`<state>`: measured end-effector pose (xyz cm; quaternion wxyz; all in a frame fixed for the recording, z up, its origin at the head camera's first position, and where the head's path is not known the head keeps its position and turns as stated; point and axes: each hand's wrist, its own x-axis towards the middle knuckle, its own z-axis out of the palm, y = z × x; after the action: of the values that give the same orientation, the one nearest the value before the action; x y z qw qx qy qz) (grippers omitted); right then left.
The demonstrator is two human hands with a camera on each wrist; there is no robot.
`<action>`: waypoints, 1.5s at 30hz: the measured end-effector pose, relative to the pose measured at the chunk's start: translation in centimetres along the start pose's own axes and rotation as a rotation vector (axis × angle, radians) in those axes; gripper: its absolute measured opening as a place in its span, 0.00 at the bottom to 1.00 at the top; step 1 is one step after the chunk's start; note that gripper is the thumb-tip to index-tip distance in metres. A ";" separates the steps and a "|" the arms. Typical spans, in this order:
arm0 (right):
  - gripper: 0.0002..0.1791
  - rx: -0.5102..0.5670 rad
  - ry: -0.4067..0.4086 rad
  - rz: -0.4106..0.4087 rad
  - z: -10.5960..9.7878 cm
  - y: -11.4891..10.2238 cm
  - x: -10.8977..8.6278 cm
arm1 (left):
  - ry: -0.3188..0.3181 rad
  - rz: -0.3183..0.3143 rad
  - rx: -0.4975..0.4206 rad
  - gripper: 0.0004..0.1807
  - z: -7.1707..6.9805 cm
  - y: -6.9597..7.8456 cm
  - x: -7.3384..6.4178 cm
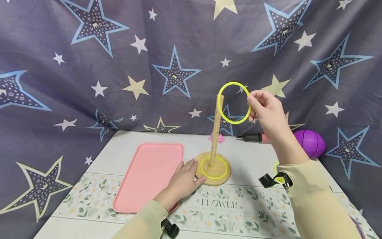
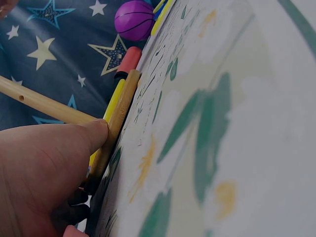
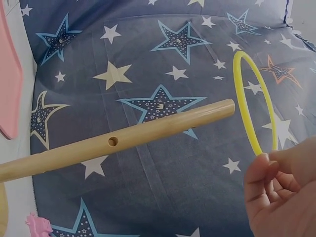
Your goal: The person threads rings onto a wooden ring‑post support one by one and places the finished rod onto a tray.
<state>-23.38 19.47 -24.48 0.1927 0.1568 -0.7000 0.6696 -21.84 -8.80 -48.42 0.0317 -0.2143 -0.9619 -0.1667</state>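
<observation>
A wooden ring-toss stand has a round base (image 1: 198, 161) and an upright pole (image 1: 214, 139) with small holes in it. One yellow ring (image 1: 225, 172) lies flat on the base around the pole's foot. At the base's left edge rests my left hand (image 1: 185, 177), fingers extended and thumb (image 2: 98, 131) touching the rim. My right hand (image 1: 265, 109) pinches a second yellow ring (image 1: 234, 122) between thumb and fingers, holding it upright near the pole's top. In the right wrist view this ring (image 3: 243, 98) is just beyond the pole's end (image 3: 224, 108), not around it.
A pink tray (image 1: 149, 179) lies left of the stand. Behind the pole is a small pink toy (image 1: 221, 138). Further right are a hand pump (image 1: 252, 137), a purple ball (image 1: 310, 143) and part of another yellow ring (image 1: 275, 167). Star-patterned cloth (image 1: 185, 33) hangs behind the table.
</observation>
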 end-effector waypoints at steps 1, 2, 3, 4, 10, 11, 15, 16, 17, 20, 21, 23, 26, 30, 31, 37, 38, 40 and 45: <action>0.02 0.001 0.002 0.002 0.1 0.0 0.1 | 0.000 0.001 0.001 0.46 0.0 0.0 0.0; 0.03 -0.001 0.004 0.005 0.3 0.0 0.1 | 0.000 0.001 0.001 0.46 0.0 0.0 0.0; 0.03 0.004 0.006 0.010 0.4 0.1 0.2 | -0.001 0.002 0.003 0.46 -0.2 0.2 -0.1; 0.04 0.005 0.007 0.015 0.5 0.1 0.2 | 0.000 0.003 0.004 0.46 -0.2 0.2 -0.1; 0.09 -0.001 0.007 0.037 1.1 0.6 0.4 | 0.001 0.003 0.006 0.46 -0.1 0.1 0.0; 0.11 -0.015 0.004 0.039 1.2 0.7 0.4 | 0.000 0.003 0.006 0.46 -0.1 0.1 0.0; 0.12 -0.081 -0.002 0.050 1.4 1.2 0.4 | -0.001 0.005 0.004 0.46 -0.1 0.2 0.0; 0.12 -0.095 -0.002 0.054 1.4 1.4 0.4 | 0.000 0.006 0.003 0.46 -0.2 0.2 0.0; 0.12 -0.109 -0.001 0.057 1.4 1.5 0.4 | 0.001 0.008 0.003 0.46 -0.2 0.2 -0.1; 0.12 -0.120 -0.004 0.075 1.5 1.9 0.4 | 0.003 0.012 0.005 0.46 -0.2 0.2 -0.1; 0.13 -0.121 -0.005 0.080 1.6 2.0 0.5 | 0.004 0.013 0.008 0.46 -0.2 0.2 -0.1; 0.13 -0.126 -0.006 0.092 1.7 2.3 0.4 | 0.006 0.014 0.010 0.46 -0.1 0.2 -0.1; 0.14 -0.136 -0.009 0.108 1.8 2.8 0.5 | 0.007 0.012 0.011 0.46 -0.1 0.1 -0.1; 0.13 -0.161 -0.012 0.128 2.0 3.4 0.4 | 0.003 0.008 0.008 0.46 -0.1 0.1 -0.1; 0.12 -0.166 -0.012 0.132 2.0 3.6 0.4 | 0.002 0.007 0.007 0.46 -0.1 0.2 -0.1; 0.14 -0.183 -0.014 0.163 2.1 4.4 0.3 | -0.002 0.004 0.003 0.46 -0.2 0.3 -0.1; 0.15 -0.187 -0.017 0.166 2.1 4.5 0.2 | -0.003 0.004 0.002 0.46 -0.2 0.3 -0.1; 0.15 -0.195 -0.025 0.173 2.0 4.9 0.1 | -0.003 0.003 -0.001 0.46 -0.2 0.3 -0.1; 0.15 -0.209 -0.031 0.197 2.1 5.7 -0.2 | 0.004 0.010 0.002 0.46 -0.2 0.1 0.0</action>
<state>-26.11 17.72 -29.64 0.1305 0.0769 -0.7807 0.6063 -21.75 -8.76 -48.23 0.0345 -0.2186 -0.9610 -0.1659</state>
